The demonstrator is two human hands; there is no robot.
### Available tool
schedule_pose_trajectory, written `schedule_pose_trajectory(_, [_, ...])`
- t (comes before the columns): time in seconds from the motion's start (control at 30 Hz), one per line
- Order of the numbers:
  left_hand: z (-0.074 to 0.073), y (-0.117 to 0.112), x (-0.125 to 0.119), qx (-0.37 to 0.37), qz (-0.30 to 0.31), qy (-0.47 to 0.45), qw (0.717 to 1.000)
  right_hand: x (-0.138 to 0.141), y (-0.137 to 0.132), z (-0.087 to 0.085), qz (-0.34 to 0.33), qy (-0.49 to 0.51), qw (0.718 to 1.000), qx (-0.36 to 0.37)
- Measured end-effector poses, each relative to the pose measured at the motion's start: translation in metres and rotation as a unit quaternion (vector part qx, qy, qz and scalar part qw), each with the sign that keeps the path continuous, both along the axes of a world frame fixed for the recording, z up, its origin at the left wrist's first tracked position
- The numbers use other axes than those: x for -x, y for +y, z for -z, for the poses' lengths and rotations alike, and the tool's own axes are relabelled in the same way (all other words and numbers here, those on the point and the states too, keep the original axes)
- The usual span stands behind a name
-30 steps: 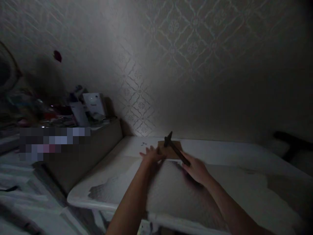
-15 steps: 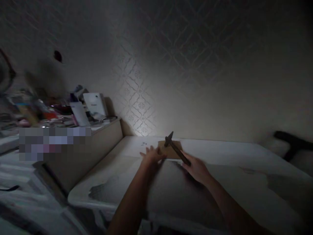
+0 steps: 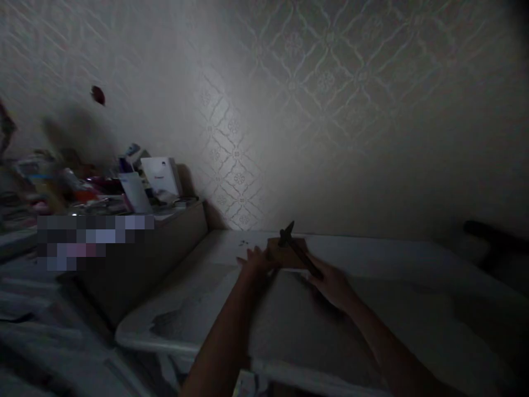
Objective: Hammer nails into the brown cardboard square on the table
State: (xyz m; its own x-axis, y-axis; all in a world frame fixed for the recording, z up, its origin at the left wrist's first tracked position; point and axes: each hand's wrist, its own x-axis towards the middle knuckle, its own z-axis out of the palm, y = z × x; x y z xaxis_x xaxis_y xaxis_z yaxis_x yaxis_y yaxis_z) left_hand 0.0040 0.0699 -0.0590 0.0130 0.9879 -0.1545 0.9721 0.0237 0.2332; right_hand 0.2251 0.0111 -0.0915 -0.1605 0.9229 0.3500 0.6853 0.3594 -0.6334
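Observation:
A hammer [image 3: 303, 257] with a dark head and a long handle is gripped by my right hand [image 3: 330, 281], which is wrapped around the handle's lower end. Its head lies over a flat brown board [image 3: 290, 256], low or touching; I cannot tell which. My left hand [image 3: 257, 260] rests at the board's left edge, its fingers spread over the table and its thumb side against the board. Whatever is under the hammer head is hidden. Several tiny dark pieces [image 3: 243, 242] lie on the white table [image 3: 219, 242] beyond my left hand.
A cabinet [image 3: 165, 248] rises along the table's left side, crowded with bottles, a white box [image 3: 162, 176] and other clutter. A patterned wall [image 3: 330, 138] stands behind the table. At the right edge is a dark object [image 3: 491, 234], too dim to name.
The light on the table and hands has dimmed, while the wall looks brighter. Both hands, the hammer and the board stay nearly where they were.

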Motion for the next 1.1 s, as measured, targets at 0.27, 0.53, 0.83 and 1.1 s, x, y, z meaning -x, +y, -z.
schedule_pose_trajectory(0.27, [0.0012,0.0006,0.0005,-0.003,0.001,-0.003,1.0,0.0005,-0.0009,-0.0029,0.009,-0.005,1.0,0.01])
schedule_pose_trajectory(0.53, [0.0001,-0.0004,-0.0003,-0.001,0.0,-0.002,1.0,0.0012,-0.0022,-0.0044,0.004,-0.004,1.0,0.007])
schedule_pose_trajectory(0.83, [0.0001,-0.0009,-0.0006,-0.002,-0.001,0.002,1.0,-0.0005,-0.0004,-0.0014,0.013,-0.018,1.0,0.007])
schedule_pose_trajectory(1.1, [0.0007,0.0003,-0.0002,0.003,-0.002,0.002,1.0,0.0004,-0.002,-0.0033,0.016,-0.01,1.0,0.01])
